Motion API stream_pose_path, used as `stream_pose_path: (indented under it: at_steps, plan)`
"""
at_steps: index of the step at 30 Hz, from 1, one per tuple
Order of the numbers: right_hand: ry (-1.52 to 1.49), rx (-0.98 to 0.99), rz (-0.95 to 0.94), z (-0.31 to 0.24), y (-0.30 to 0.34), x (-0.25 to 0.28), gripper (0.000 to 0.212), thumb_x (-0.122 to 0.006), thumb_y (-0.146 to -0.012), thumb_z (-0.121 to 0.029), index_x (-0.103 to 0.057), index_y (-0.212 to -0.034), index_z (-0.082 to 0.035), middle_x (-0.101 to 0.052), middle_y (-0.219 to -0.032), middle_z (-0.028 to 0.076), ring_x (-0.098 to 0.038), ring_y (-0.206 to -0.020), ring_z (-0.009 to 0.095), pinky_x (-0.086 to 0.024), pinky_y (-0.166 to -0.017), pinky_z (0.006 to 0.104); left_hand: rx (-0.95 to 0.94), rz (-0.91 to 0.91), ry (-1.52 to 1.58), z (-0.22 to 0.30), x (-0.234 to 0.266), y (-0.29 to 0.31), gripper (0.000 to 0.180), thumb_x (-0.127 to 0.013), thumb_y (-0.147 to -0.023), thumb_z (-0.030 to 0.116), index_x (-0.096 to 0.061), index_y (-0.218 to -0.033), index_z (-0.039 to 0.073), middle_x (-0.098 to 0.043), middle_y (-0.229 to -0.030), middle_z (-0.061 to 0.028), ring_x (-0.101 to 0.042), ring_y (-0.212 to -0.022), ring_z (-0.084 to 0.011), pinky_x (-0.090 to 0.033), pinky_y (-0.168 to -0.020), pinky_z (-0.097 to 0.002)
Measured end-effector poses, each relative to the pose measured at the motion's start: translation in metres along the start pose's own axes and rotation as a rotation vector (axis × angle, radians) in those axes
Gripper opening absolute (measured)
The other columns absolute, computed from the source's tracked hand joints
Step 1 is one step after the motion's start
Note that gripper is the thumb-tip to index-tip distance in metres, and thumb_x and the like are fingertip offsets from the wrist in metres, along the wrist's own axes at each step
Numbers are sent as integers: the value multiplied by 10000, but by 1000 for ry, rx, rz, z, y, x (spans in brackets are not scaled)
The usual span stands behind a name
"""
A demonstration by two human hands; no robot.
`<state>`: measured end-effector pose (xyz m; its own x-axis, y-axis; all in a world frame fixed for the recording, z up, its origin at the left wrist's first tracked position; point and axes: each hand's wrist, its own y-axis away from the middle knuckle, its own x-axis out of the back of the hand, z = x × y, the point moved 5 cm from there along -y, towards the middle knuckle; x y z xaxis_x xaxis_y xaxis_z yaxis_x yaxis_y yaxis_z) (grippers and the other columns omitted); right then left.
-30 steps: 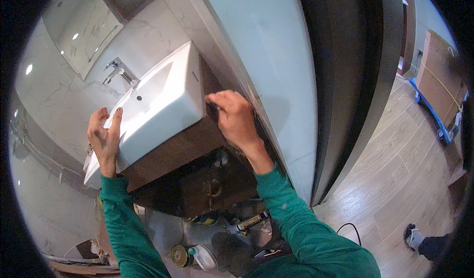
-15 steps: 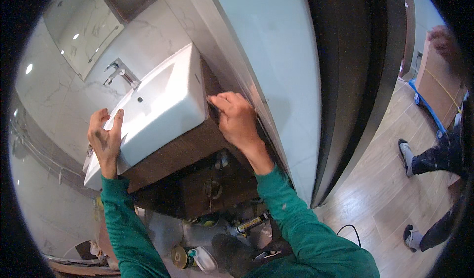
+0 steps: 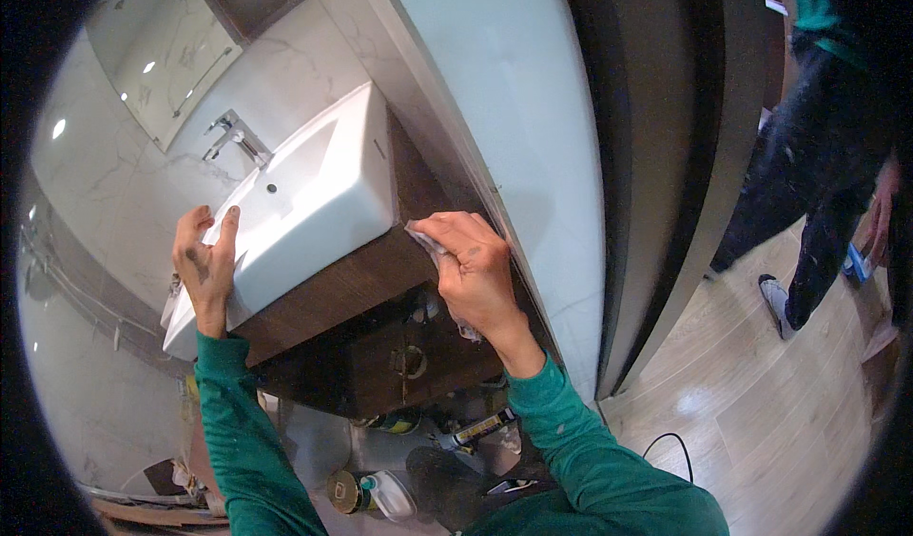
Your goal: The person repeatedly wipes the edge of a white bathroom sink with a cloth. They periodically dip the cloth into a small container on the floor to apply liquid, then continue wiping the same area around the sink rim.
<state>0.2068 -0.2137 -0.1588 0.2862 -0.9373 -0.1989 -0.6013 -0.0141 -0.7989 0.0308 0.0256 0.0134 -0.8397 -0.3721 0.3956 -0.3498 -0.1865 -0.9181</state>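
Observation:
A white washbasin point(image 3: 328, 217) sits on a brown wood-grain vanity cabinet point(image 3: 328, 310) against the marbled wall. My left hand point(image 3: 203, 268), smudged with dirt, rests at the basin's front rim on the left with thumb and fingers apart. At the right front corner of the cabinet, just below the basin, my right hand point(image 3: 482, 274) is closed round a crumpled whitish wipe point(image 3: 431, 241). Part of the wipe also shows under the palm. A chrome faucet point(image 3: 240, 142) stands at the back of the basin.
Close to my right arm runs a pale panel edge point(image 3: 495, 189) beside dark door frames point(image 3: 656, 155). Below the cabinet lie a sealant cartridge point(image 3: 482, 428), a white bottle point(image 3: 392, 494) and a round tin point(image 3: 344, 491). Another person point(image 3: 808, 175) stands on the wood-look floor at right.
My right hand has moved down and slightly right from the basin's side to the cabinet corner, and the wipe now shows. My left hand stays put. The other person has come closer.

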Motion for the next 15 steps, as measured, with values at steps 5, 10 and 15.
stream_pose_path:
  at_steps: [5,10,15]
  plan:
    - [33,-24,-35,16,4,-10,340,-544,-784,108,-736,-1027,-33,-698,-1007,138,-646,-929,319,-528,-838,384,5,-9,-7,-2,0,0,427,-799,-813,267,-674,-1021,-84,-696,-995,-213,-683,-889,-302,-536,-797,-389]
    - [83,-46,-60,50,-18,-33,334,-555,-782,100,-741,-1024,-34,-704,-1023,148,-647,-949,332,-526,-839,408,-8,3,-12,-1,-2,-1,433,-795,-812,274,-677,-1016,-89,-696,-982,-218,-684,-884,-305,-536,-794,-393]
    - [-96,31,21,43,-37,-36,353,-550,-772,104,-737,-1041,-27,-705,-1028,163,-649,-952,339,-525,-839,423,7,4,7,1,0,-1,430,-791,-810,277,-682,-1012,-87,-697,-977,-222,-682,-881,-307,-534,-795,-404]
